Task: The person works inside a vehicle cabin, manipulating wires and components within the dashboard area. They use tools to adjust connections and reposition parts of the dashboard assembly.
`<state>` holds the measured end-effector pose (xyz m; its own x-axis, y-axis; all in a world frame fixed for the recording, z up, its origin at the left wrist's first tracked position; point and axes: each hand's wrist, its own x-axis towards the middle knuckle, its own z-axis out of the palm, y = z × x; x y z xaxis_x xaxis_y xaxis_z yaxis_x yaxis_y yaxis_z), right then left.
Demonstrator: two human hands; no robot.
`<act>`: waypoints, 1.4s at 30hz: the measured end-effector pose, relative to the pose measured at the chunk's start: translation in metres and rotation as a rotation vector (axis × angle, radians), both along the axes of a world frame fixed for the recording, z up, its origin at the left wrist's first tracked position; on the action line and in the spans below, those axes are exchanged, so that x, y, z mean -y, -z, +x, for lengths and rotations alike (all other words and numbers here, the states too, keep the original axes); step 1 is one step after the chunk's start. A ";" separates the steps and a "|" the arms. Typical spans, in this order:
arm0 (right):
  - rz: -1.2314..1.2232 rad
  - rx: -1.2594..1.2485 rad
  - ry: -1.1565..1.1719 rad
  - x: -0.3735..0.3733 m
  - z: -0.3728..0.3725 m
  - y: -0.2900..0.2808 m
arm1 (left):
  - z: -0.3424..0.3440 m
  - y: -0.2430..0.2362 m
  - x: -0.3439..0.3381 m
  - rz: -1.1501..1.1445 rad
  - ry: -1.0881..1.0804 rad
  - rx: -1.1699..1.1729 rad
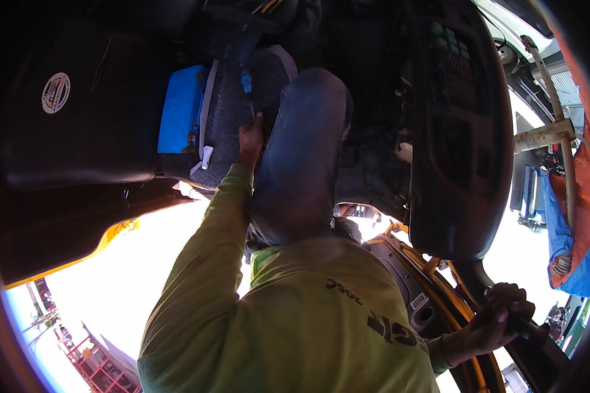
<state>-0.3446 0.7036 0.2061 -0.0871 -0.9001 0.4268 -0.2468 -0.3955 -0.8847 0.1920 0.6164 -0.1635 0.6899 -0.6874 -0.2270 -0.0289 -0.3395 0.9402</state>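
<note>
My left hand (250,137) is closed over the grey seat. It grips the thin metal shaft of what looks like a screwdriver, whose blue handle (246,80) points away from me; the fingertips are partly in shadow. Beside that hand is my bent knee (314,111) in dark trousers. At the lower right, my right hand (498,324) is wrapped round a black grab handle (528,327) by the door opening. The grey fabric seat (226,141) has a blue case (178,111) at its left edge, with a white lever (207,157) close by.
A black dashboard (462,164) stands to the right of my legs. The dark door panel (78,131) with an oval sticker is at the left. Yellow door framing (452,288) runs past my right side. Outside are a pole (567,164) and blue-orange tarpaulin (560,242).
</note>
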 end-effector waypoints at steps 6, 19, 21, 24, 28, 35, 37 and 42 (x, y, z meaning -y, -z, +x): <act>-0.044 -0.046 0.098 -0.003 -0.003 0.007 | 0.009 -0.003 -0.009 0.058 0.071 -0.072; -0.142 0.390 0.355 -0.003 0.003 0.015 | -0.006 -0.011 0.002 -0.041 0.182 0.119; -0.123 0.455 0.447 0.004 0.021 0.009 | -0.015 -0.023 0.030 -0.087 0.207 -0.004; -0.089 0.317 0.508 0.017 0.046 0.000 | -0.024 -0.042 0.105 -0.177 0.358 -0.229; 0.004 0.101 0.501 0.024 0.063 -0.010 | -0.048 -0.034 0.228 -0.391 0.507 -0.507; 0.158 0.127 0.560 0.019 0.059 -0.023 | -0.060 0.034 0.303 -0.245 0.617 -0.717; 0.167 0.104 0.628 0.023 0.060 -0.020 | -0.057 0.043 0.303 -0.340 0.600 -0.791; 0.142 0.043 0.717 0.035 0.065 -0.001 | -0.055 0.039 0.308 -0.298 0.612 -0.818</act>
